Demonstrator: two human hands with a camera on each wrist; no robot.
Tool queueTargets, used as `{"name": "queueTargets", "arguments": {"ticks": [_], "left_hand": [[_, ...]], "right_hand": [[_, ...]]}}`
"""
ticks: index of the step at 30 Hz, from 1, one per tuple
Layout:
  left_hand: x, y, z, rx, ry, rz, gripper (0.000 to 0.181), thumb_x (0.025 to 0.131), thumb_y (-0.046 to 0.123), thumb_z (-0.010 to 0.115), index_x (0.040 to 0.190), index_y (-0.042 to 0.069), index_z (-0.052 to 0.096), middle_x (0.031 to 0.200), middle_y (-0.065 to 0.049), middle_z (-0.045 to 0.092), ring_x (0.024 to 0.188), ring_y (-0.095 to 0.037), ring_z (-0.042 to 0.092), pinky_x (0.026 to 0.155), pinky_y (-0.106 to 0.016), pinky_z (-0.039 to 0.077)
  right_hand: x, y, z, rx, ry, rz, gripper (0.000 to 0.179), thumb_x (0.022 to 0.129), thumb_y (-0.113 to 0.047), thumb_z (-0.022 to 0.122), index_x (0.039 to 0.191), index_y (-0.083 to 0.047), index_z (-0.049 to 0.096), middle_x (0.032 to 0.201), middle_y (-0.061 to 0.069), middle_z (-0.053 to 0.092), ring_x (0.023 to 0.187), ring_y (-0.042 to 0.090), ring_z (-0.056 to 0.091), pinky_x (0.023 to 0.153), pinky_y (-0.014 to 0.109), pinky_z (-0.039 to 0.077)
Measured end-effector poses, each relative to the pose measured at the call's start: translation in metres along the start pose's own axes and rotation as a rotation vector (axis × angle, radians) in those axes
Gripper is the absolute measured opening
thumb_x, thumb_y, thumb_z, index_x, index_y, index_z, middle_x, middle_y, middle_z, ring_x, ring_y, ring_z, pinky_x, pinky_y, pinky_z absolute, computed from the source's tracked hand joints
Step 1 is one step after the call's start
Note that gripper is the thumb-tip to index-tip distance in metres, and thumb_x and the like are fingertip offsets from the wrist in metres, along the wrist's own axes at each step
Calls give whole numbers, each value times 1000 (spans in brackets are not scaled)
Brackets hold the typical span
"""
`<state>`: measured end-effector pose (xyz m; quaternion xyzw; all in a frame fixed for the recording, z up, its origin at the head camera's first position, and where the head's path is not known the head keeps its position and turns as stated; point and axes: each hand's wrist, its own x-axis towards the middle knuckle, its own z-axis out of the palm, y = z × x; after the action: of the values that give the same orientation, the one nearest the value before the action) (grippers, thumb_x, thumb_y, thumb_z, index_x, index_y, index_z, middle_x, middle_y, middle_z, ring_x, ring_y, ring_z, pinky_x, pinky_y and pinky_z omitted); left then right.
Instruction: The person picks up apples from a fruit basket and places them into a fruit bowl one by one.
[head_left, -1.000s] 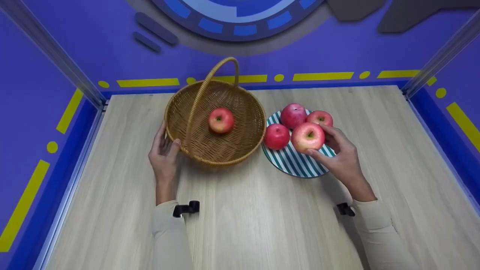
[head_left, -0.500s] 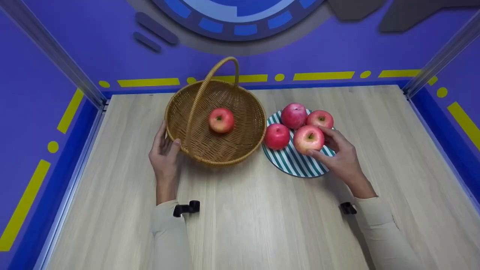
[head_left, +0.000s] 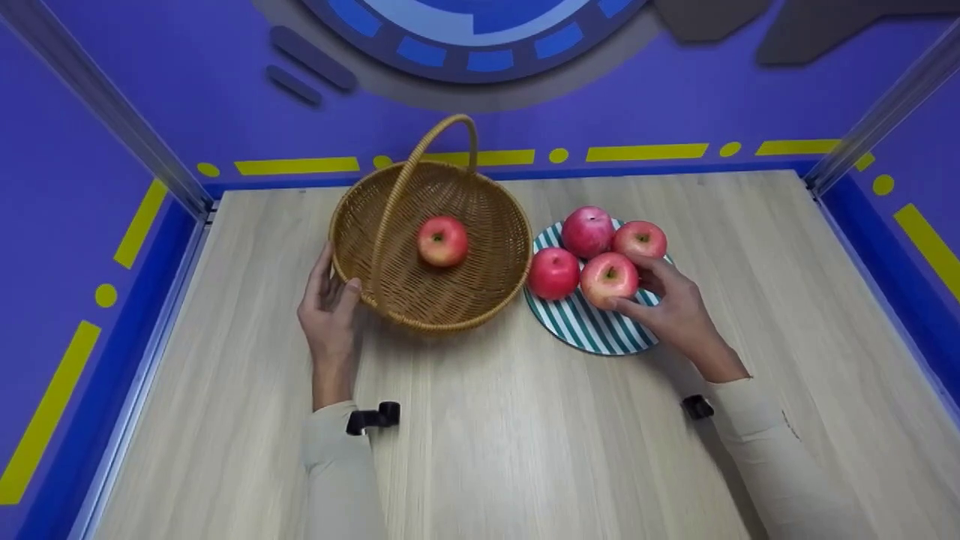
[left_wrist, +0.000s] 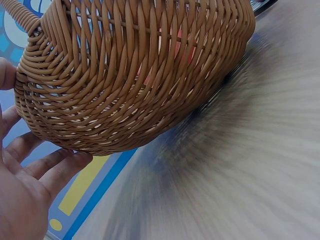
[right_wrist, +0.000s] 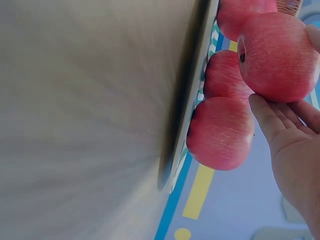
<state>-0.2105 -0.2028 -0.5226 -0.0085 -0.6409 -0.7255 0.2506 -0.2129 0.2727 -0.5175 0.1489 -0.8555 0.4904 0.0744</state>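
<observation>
My left hand [head_left: 328,322] holds a woven wicker basket [head_left: 442,309] by its left side. In the left wrist view the fingers [left_wrist: 62,172] lie against the outer weave. One red apple [head_left: 442,241] sits inside the basket. My right hand [head_left: 675,307] grips another apple [head_left: 610,280] between thumb and fingers, over a green-and-white striped plate [head_left: 592,330]. In the right wrist view this held apple [right_wrist: 280,57] is raised above the plate's surface. Three more fruits rest on the plate: a red one [head_left: 554,274], a darker one [head_left: 588,232] and an apple [head_left: 640,239].
A pale wood-grain table [head_left: 465,450] bears the basket and plate, which stand side by side near its back edge. Blue-purple panels [head_left: 660,105] with yellow markings enclose the back and both sides. The basket's arched handle [head_left: 424,146] stands up over its opening.
My right hand has shifted slightly left with the apple, which looks a little smaller and lower than before. The left hand, basket and other fruits have stayed put.
</observation>
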Motion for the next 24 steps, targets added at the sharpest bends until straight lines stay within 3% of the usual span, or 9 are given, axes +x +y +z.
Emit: {"name": "queueTargets", "arguments": {"ticks": [4, 10, 12, 16, 21, 23, 24], "left_hand": [[0, 0, 1, -24, -2, -7, 60, 100, 1, 68, 157, 5, 52, 161, -11, 50, 147, -36, 47, 121, -41, 38], [2, -2, 1, -29, 1, -4, 60, 99, -1, 67, 157, 4, 52, 162, -11, 49, 147, -36, 46, 121, -41, 37], [2, -3, 1, 0, 8, -6, 60, 98, -2, 66, 157, 5, 53, 161, -11, 50, 147, -34, 48, 121, -40, 38], [1, -3, 0, 14, 12, -9, 61, 98, -1, 67, 157, 6, 53, 160, -10, 51, 147, -33, 48, 120, -39, 38], [0, -2, 1, -39, 6, -9, 60, 98, -2, 66, 157, 5, 52, 162, -11, 49, 148, -35, 45, 120, -41, 38], [1, -2, 1, -46, 7, -12, 60, 98, -2, 66, 157, 5, 52, 161, -11, 49, 148, -35, 46, 120, -42, 39], [1, -2, 1, -43, 8, -14, 60, 98, -3, 66, 157, 5, 53, 161, -12, 49, 148, -34, 46, 120, -42, 39]], "right_hand": [[2, 2, -1, -39, -25, 29, 78, 89, -22, 90, 155, -7, 52, 149, 7, 57, 130, 25, 58, 104, 19, 49], [4, 3, -1, -72, -52, 62, 82, 88, -28, 90, 157, -7, 49, 150, 10, 56, 133, 29, 57, 107, 53, 51], [4, 4, -1, -73, -57, 60, 83, 88, -26, 91, 157, -7, 49, 151, 10, 56, 133, 30, 56, 106, 57, 51], [5, 4, -1, -86, -67, 47, 83, 87, -23, 91, 157, -7, 49, 151, 10, 56, 133, 29, 56, 106, 55, 51], [6, 5, 0, -123, -65, 10, 83, 86, -17, 91, 157, -6, 50, 153, 10, 55, 135, 28, 56, 107, 24, 49], [6, 6, 0, -137, -65, 1, 83, 86, -16, 91, 157, -6, 50, 154, 10, 55, 136, 29, 56, 107, 22, 48], [6, 6, 1, -146, -66, 3, 83, 86, -17, 91, 157, -6, 50, 154, 10, 54, 136, 29, 55, 108, 28, 49]]}}
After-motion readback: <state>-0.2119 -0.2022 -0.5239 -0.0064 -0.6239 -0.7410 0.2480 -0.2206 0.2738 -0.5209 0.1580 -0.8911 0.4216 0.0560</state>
